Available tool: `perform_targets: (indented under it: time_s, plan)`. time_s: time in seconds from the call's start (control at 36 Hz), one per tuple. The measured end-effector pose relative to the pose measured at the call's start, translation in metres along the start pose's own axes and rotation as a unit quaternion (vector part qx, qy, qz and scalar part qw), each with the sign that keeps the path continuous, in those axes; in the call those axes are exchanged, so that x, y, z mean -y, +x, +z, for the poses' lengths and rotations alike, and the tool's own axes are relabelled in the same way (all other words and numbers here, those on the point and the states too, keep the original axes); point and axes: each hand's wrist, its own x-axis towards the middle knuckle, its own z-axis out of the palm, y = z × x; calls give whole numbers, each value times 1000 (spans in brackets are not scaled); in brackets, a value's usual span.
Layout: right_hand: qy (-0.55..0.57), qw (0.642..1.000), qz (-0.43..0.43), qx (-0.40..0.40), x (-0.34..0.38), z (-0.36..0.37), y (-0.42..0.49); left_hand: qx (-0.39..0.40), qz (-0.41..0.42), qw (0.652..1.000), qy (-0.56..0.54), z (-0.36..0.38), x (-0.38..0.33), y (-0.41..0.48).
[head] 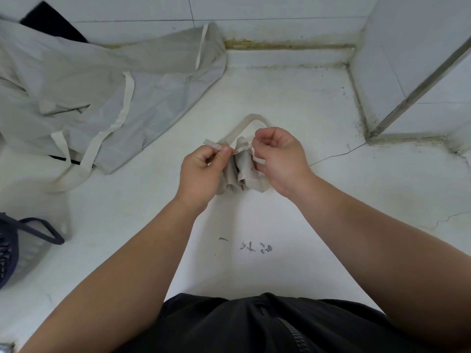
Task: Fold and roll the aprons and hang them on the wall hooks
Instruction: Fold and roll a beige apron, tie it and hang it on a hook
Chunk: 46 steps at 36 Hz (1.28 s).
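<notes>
Rolled apron point(242, 174) sat bunched on the white surface point(331, 205) near mid-frame, between both hands and partly hidden by them; pale beige and creased, with folds running toward the person. Its neck loop point(246, 124) arched away from the bundle on the far side, lying on the surface. Left hand point(201, 171) pinched a flat strap point(212, 144) between thumb and forefinger, other fingers curled in; the strap's free end stuck out past the knuckles to the left. Right hand point(280, 159) pinched a second strap end point(242, 149) between thumb and fingertip, other fingers curled. The two straps met just above the roll, between the hands; couldn't tell if they were knotted. Both forearms were bare, reaching in from the bottom. Loose aprons point(102, 93) lay spread in a heap at upper left, well apart from the roll, with several pale straps trailing across them and off the near edge; the heap's far edge ran up against the tiled wall point(280, 8). Dark cloth point(51, 21) poked out behind the heap at top left. Dark blue basket point(15, 248) with a handle sat at lower left, cut off by the frame. Grey marks point(254, 247) were on the surface between roll and person. Thin crack point(336, 155) ran right of the right hand toward the corner. Black garment point(280, 327) with a zip showed at bottom centre
</notes>
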Motion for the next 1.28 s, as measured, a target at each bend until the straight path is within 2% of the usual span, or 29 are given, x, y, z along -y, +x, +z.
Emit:
perform_targets:
  time_s: [0.08,0.17,0.28,0.44,0.56,0.69,0.75,0.89,1.08,1.19,1.28]
  plan:
    - [-112,990,-79,-36,-6,-1,2,-32,18,999,33,3,3,-1]
    - [-164,980,-93,-64,-11,-1,3,-60,9,997,44,5,5,-3]
    - [-138,981,-90,-97,-11,-8,3,-98,-29,995,11,3,6,-3]
    - [-128,975,-92,-156,-14,-12,3,-109,-76,985,-106,2,5,0]
    - [-138,979,-56,-138,-17,-9,4,-119,-86,979,-144,-2,9,2]
    - [-130,985,-41,-103,-17,-7,5,-70,-103,981,-146,-11,10,6]
    - [-91,992,-8,-84,-16,-3,6,-55,-103,984,-135,-9,8,4]
    - [-1,990,141,-29,-14,6,3,-54,-67,996,-38,3,4,-1]
    - [-4,959,282,-5,-11,6,4,-44,-53,997,-25,-1,6,-2]
    - [10,951,308,32,-13,8,6,-17,-65,996,-57,-5,4,-4]
    - [36,951,304,31,-12,8,9,22,-63,996,-66,-9,4,-6]
